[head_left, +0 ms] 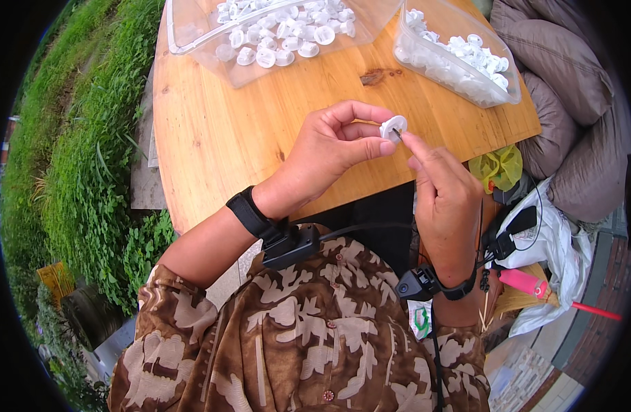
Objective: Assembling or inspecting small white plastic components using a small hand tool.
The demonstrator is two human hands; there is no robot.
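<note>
My left hand (332,147) pinches a small white round plastic piece (392,127) between thumb and fingers, held above the wooden table (260,130). My right hand (442,189) comes up from below and presses a thin dark pin-like bit into the middle of that piece with its fingertips. Both wrists wear black bands with small devices and cables. Two clear plastic tubs sit at the table's far side: a large one (192,31) on the left and a smaller one (466,75) on the right, each holding several similar white pieces.
Grass and plants run along the left of the table. To the right lie grey cushions (569,89), a yellow-green bag (497,168), a white plastic bag (555,247) and a pink-handled tool (528,281). Brick paving shows at the lower right.
</note>
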